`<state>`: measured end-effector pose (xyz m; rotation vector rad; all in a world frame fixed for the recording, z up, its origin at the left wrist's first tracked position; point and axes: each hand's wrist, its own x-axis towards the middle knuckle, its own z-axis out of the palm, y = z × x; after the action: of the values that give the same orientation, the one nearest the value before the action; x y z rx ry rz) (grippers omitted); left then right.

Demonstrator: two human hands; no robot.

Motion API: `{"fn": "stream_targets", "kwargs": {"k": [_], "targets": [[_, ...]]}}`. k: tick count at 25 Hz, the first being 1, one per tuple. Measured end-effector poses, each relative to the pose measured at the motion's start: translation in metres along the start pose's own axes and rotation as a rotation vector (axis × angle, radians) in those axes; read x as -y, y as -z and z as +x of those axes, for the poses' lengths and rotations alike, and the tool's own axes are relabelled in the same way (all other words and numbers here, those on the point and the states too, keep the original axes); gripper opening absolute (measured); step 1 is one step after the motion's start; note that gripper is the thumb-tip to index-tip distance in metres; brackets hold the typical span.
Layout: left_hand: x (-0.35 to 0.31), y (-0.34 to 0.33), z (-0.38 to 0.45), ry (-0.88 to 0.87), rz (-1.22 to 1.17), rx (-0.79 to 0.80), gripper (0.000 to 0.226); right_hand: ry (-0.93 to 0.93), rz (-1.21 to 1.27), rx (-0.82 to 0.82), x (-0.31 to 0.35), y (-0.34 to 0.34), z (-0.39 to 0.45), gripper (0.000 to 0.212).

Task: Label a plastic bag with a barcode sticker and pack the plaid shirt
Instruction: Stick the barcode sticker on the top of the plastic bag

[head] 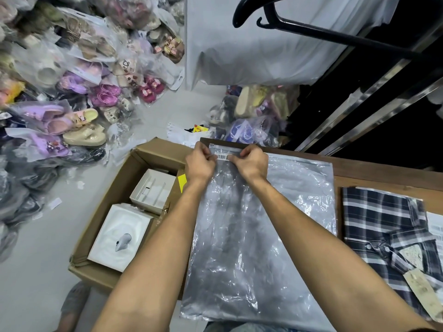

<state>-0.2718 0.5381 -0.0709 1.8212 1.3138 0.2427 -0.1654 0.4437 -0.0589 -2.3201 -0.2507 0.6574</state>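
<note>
A clear plastic zip bag (259, 236) lies flat on the wooden table (383, 171), its zip end at the far side. A white barcode sticker (224, 156) sits just under the zip strip near the bag's far left corner. My left hand (200, 164) pinches the sticker's left end and my right hand (251, 161) pinches its right end, both pressed against the bag. The folded plaid shirt (388, 236), dark blue and white with a paper tag, lies on the table to the right of the bag, apart from both hands.
An open cardboard box (119, 212) with white product boxes stands on the floor left of the table. Bagged slippers (72, 92) are piled at the left and back. A black hanger (299, 25) and metal rails hang at the upper right. Sticker sheets (435, 226) lie at the right edge.
</note>
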Motion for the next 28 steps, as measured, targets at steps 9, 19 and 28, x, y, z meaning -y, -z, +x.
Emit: {"fn": "stream_targets", "kwargs": {"k": [9, 19, 28], "targets": [[0.0, 0.011, 0.014, 0.055, 0.152, 0.138, 0.017, 0.521, -0.512, 0.227, 0.007, 0.013, 0.002, 0.036], [0.009, 0.005, 0.031, 0.135, -0.043, 0.229, 0.008, 0.83, -0.931, 0.244, 0.02, 0.015, 0.013, 0.038], [0.011, 0.004, 0.035, 0.179, -0.047, 0.229, 0.019, 0.832, -0.929, 0.143, 0.006, 0.032, 0.016, 0.032]]}}
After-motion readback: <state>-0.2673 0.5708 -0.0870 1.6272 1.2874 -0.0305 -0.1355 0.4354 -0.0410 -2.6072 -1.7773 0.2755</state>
